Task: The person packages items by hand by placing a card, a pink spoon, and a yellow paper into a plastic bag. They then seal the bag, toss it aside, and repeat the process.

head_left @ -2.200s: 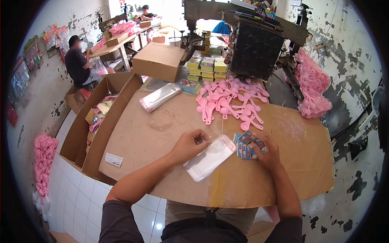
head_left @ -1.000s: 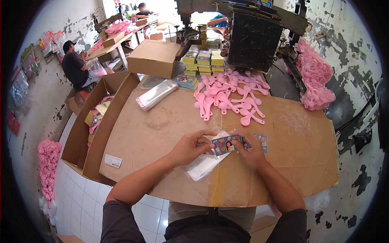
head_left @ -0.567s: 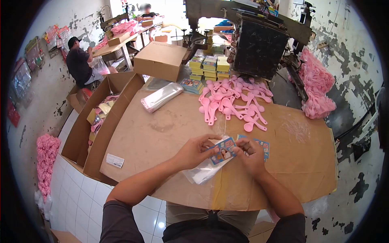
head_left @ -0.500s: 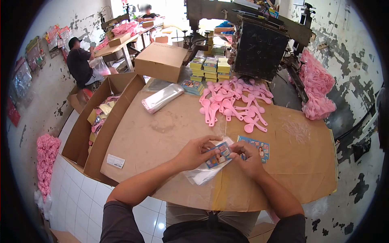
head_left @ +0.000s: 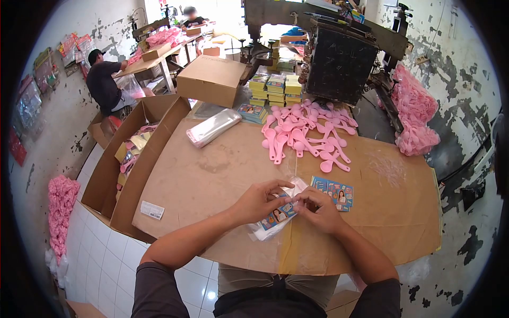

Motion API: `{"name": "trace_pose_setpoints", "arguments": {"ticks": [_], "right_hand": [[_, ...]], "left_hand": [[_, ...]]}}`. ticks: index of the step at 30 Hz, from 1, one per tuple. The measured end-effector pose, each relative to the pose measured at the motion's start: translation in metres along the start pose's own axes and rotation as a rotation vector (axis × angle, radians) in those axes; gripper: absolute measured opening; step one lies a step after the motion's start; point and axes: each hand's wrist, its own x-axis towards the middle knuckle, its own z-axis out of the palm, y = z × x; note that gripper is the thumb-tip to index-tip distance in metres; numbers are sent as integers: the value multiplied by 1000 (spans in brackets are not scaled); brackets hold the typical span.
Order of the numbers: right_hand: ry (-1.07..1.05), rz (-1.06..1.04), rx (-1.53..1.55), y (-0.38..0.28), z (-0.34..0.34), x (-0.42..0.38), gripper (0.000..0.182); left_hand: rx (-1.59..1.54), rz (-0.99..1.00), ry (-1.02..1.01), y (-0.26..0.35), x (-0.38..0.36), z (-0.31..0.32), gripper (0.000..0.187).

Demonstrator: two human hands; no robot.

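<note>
A blue printed card (head_left: 279, 216) lies slanted over a small stack of clear plastic bags (head_left: 261, 233) in front of me. At the card's upper end, my left hand (head_left: 261, 202) pinches the bag's edge between thumb and fingers. Opposite it, my right hand (head_left: 317, 208) is closed on the same edge, its fingertips close to the left thumb. Just beyond the right hand, more blue cards (head_left: 341, 195) lie spread on the cardboard tabletop (head_left: 212, 164), partly covered by that hand.
Pink plastic spoons (head_left: 310, 130) are heaped beyond the cards, before stacked card bundles (head_left: 275, 93) and a black machine (head_left: 339, 63). A roll of clear bags (head_left: 213, 128) lies left. An open carton (head_left: 143, 175) flanks the table; a co-worker (head_left: 103, 82) sits beyond it.
The card has slid down toward me over the bags, and both hands have drawn together at its upper end. In the background the co-worker's arm has reached farther forward.
</note>
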Motion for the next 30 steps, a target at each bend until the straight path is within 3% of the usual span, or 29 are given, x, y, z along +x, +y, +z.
{"name": "trace_pose_setpoints", "arguments": {"ticks": [6,11,13,15,18,21,24,27,30], "right_hand": [[102,-72,-43,-3,-1,1,15],[-6,-60,-7,-2,-7,0,16],[67,22,9,-4,-20,-1,17],[216,165,65,-6,-36,5,21],[302,-55,-340,12,-79,34,37],[320,-66,-707,80,-109,62,58],[298,150,-843,104,-120,86,68],[283,298,-809,116,-114,102,72],[214,213,-645,115,-113,108,71]], "left_hand": [[26,14,-28,4,-1,0,41],[83,4,-67,6,-2,-1,41],[42,-9,-32,0,-1,0,40],[-22,8,5,-3,0,-2,37],[-36,3,25,-5,2,-7,37],[35,-62,8,1,1,-8,37],[35,2,-11,-6,2,-6,37],[66,33,3,-11,3,-8,37],[36,2,7,-11,3,-10,37]]}}
